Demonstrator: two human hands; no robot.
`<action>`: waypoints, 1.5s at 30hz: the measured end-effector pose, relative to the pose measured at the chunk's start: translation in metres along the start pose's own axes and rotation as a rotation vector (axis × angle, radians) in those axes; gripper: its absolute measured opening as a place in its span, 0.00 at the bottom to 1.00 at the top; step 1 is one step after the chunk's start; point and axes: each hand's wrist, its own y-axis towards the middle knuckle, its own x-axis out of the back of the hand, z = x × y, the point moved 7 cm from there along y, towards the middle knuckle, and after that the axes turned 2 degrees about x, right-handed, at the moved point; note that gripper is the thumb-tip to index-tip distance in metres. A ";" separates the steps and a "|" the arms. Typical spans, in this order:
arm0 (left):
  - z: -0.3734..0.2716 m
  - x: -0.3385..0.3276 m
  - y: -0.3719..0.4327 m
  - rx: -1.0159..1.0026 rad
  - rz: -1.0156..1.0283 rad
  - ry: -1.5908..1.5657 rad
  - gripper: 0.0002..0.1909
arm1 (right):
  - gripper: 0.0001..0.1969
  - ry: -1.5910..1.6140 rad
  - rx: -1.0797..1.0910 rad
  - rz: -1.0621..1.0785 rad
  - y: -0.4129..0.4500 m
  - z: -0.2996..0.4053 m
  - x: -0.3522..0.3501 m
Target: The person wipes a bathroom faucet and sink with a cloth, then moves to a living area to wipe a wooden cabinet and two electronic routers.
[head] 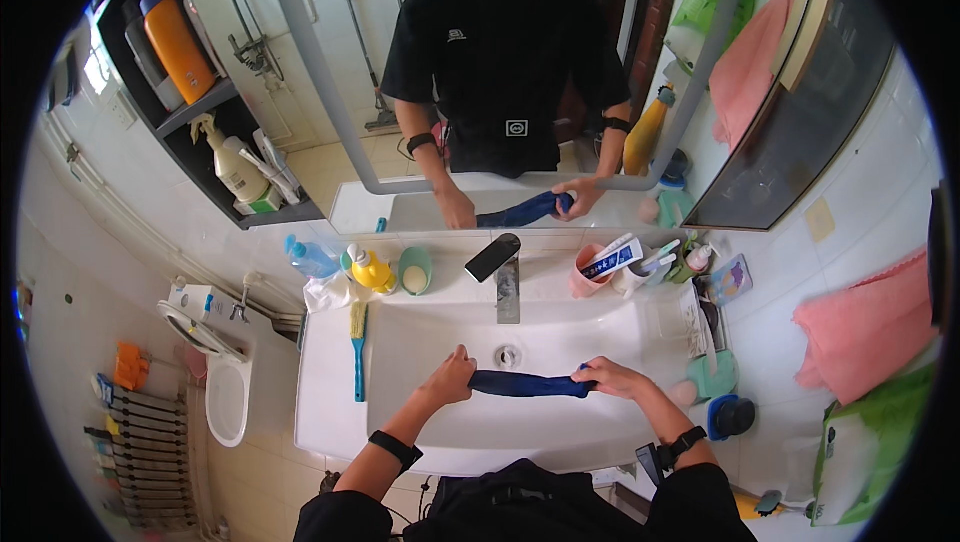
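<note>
A dark blue piece of fabric (529, 383), sock-like in shape, is stretched level above the white washbasin (442, 426). My left hand (452, 378) grips one end, and my right hand (611, 377) pinches the other, where a brighter blue edge shows. Just beyond the cloth lies the round drain (508, 356). Over the back of the basin stands a square metal faucet (508, 294) with a dark, flat lever top. The mirror (502, 76) repeats both hands and the stretched fabric.
On the left ledge lies a blue-handled brush (359, 362). Behind it stand a yellow pump bottle (372, 269), a blue bottle (311, 257) and a green soap cup (415, 272). A pink cup (590, 272) with toothpaste is at back right. A pink towel (862, 320) hangs right; a toilet (227, 395) stands left.
</note>
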 end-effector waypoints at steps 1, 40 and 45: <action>-0.001 0.005 0.000 -0.037 -0.082 0.039 0.11 | 0.16 0.007 0.003 -0.001 0.000 -0.001 -0.001; -0.208 -0.012 0.087 0.598 0.605 -3.153 0.15 | 0.19 -0.109 0.849 -1.064 0.010 0.020 -0.043; -0.223 0.019 0.089 0.383 0.602 -3.198 0.18 | 0.21 -0.188 0.952 -1.192 -0.015 0.045 -0.030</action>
